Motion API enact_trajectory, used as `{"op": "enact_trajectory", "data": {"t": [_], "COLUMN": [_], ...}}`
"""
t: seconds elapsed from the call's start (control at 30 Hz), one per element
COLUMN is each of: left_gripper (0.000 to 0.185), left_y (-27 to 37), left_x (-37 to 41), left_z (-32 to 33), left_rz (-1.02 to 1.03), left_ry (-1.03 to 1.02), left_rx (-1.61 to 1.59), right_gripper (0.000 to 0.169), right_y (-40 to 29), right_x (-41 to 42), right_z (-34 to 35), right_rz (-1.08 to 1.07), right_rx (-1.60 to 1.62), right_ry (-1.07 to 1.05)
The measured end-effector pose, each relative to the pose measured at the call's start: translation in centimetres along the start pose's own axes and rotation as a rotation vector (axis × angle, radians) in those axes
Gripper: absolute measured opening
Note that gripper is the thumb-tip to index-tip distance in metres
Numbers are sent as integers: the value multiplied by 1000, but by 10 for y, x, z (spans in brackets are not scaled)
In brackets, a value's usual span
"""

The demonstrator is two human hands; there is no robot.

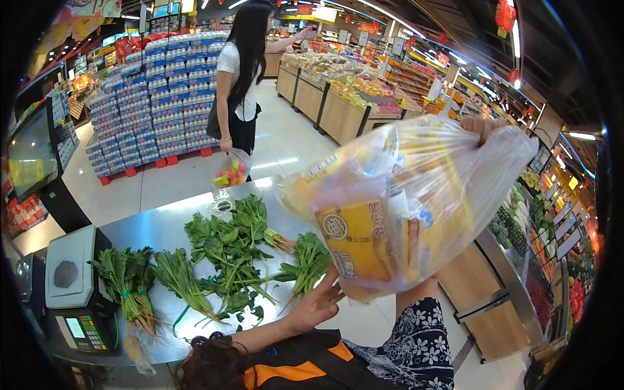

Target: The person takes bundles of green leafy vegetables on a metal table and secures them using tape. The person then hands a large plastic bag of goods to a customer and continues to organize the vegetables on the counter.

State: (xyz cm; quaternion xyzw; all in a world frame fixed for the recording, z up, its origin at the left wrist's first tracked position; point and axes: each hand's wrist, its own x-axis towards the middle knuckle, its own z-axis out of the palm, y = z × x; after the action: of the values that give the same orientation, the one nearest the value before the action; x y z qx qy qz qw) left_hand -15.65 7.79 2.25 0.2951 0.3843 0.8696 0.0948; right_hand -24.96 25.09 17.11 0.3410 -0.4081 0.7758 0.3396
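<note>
A clear plastic bag of packaged snacks (390, 214) hangs close before me. At upper right my right hand (482, 127) grips its gathered neck. Below the bag's lower left corner, my left hand (317, 302) has its fingers spread; its fingertips are partly behind the bag, and whether they touch it I cannot tell. Loose leafy greens (229, 263) lie on the steel counter (146, 219). Tied bunches of greens (129, 287) lie beside an electronic scale (73, 282), and another bunch (309, 258) lies partly behind the bag.
Across the counter stands a person (239, 83) holding a bag of colourful goods (232, 170). Stacked bottle packs (165, 97) rise behind. Snack bins (341, 102) stand beyond, a vegetable display (531, 253) at right, and a dark screen (34, 146) at left.
</note>
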Motion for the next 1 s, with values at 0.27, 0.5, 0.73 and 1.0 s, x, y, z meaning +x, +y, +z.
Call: {"op": "enact_trajectory", "data": {"t": [0.27,0.5,0.73,1.0], "left_gripper": [64,68,71,67], "left_y": [-2,-11,-26,-30], "left_x": [5,1,-5,-6], "left_z": [-15,-37,-49,-50], "left_rz": [-172,-194,-185,-248], "left_ry": [120,151,214,269], "left_rx": [-193,-239,-82,-54], "right_gripper": [41,43,45,49], "right_y": [-12,-11,-30,-44], "right_x": [84,56,12,-6], "right_z": [-8,6,-3,-31], "right_rz": [-155,-305,-393,-439], "right_rx": [-34,-326,-98,-108], "right_ry": [55,229,-31,-302]}}
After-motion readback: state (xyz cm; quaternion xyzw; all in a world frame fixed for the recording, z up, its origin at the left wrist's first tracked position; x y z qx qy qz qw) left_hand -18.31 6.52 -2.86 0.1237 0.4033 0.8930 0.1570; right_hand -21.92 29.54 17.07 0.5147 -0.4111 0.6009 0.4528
